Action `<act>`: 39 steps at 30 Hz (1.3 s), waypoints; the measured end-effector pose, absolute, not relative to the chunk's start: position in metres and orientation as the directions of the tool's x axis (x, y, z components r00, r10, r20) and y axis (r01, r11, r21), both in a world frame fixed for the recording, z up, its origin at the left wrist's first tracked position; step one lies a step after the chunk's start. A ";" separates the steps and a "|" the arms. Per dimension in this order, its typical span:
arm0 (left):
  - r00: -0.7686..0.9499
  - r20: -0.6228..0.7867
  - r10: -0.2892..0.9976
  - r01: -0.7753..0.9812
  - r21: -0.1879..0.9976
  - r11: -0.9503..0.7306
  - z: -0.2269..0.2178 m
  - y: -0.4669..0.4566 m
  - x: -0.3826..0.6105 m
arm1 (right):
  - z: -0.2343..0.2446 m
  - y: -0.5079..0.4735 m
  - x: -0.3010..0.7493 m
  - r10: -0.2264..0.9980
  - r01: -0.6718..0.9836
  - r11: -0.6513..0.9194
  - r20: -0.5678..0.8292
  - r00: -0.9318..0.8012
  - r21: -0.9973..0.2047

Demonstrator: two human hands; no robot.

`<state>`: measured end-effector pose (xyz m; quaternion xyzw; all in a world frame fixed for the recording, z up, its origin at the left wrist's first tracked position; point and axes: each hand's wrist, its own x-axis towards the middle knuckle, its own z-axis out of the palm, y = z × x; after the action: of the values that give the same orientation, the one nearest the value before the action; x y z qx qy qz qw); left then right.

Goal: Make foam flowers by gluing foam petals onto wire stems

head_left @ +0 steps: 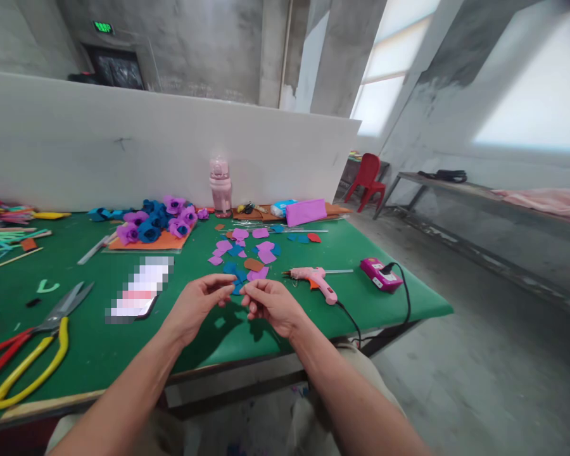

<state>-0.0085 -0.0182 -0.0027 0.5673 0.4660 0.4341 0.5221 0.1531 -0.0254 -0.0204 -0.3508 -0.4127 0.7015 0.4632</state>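
Note:
Just above the table's near side, my left hand and my right hand face each other, fingertips almost meeting. Both are closed in a pinch. Between their fingertips shows a small blue paper petal, largely covered by the fingers. Beyond them lie loose petals: blue ones, purple ones and a brown one. A pink glue gun rests to the right of my right hand, its nozzle pointing left.
Left on the green table are a phone and large scissors. Behind stand paper flowers, a pink bottle and a folded purple sheet. A power strip with a black cord sits right. A white board bounds the back.

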 end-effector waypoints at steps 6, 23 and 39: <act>0.236 0.014 0.972 0.020 1.000 -0.019 -0.007 -0.019 -0.003 | -0.025 -0.028 0.145 0.914 -0.363 -0.270 -0.119 -0.388 -0.892; 0.193 -0.116 0.974 -0.276 0.947 0.167 -0.004 -0.014 -0.010 | -0.027 -0.028 0.143 0.891 -0.465 -0.344 -0.128 -0.435 -0.816; 0.034 0.077 0.996 -0.162 0.984 -0.071 0.025 -0.006 -0.047 | -0.034 -0.044 0.121 0.880 -0.217 -0.281 -0.160 -0.448 -0.935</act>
<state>-0.0467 -0.0065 0.0247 0.4861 0.4290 0.5468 0.5298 0.1214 -0.0445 -0.0344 -0.3592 -0.4610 0.7152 0.3834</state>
